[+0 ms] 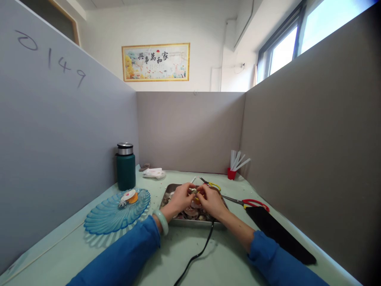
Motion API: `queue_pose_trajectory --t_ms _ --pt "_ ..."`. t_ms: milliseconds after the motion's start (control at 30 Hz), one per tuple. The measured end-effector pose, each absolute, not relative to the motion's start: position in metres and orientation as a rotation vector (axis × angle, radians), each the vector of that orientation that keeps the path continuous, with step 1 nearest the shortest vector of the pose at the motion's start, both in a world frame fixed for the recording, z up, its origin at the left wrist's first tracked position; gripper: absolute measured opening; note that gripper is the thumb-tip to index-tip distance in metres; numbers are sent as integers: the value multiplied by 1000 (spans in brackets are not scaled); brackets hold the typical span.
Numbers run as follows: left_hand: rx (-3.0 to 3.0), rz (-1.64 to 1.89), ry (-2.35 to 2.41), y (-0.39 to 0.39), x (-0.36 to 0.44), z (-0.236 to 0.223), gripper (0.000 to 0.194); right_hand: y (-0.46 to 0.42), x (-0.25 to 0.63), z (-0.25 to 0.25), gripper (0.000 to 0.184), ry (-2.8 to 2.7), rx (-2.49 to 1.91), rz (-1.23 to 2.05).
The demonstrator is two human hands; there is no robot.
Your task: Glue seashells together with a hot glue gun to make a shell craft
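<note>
Over a metal tray (pixel 190 223) my two hands meet, fingertips pinched together around a small, pale greenish piece (pixel 194 191) too tiny to name. My left hand (pixel 181 197), with a pale green bangle at the wrist, grips its left side. From the right, my right hand (pixel 212 200) pinches the same piece. Under the fingers, the tray holds a heap of what look like seashells (pixel 190 213), partly hidden by both hands. A black cord (pixel 200 254) runs from the tray's front rim toward me.
Left stands a blue scalloped plate (pixel 104 220) with small ornaments (pixel 129 197), and a green thermos (pixel 126 171) behind it. Red-handled scissors (pixel 256 203), yellow-handled pliers (pixel 214 185) and a black flat strip (pixel 279 234) lie right. A red cup (pixel 231 174) holds white sticks. Partitions enclose the table.
</note>
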State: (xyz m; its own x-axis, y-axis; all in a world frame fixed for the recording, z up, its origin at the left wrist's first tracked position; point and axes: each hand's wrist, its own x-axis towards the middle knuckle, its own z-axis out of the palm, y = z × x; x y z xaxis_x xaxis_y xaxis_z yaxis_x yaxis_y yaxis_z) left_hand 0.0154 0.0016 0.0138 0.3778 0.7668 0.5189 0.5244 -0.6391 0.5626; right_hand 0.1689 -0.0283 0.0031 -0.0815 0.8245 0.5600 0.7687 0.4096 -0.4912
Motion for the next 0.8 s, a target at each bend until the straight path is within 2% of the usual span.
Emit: queue_pose_trajectory --t_ms 800 --pt "2402 1167 1005 6 13 8 22 -23 171 -2 16 -1821 -1264 183"
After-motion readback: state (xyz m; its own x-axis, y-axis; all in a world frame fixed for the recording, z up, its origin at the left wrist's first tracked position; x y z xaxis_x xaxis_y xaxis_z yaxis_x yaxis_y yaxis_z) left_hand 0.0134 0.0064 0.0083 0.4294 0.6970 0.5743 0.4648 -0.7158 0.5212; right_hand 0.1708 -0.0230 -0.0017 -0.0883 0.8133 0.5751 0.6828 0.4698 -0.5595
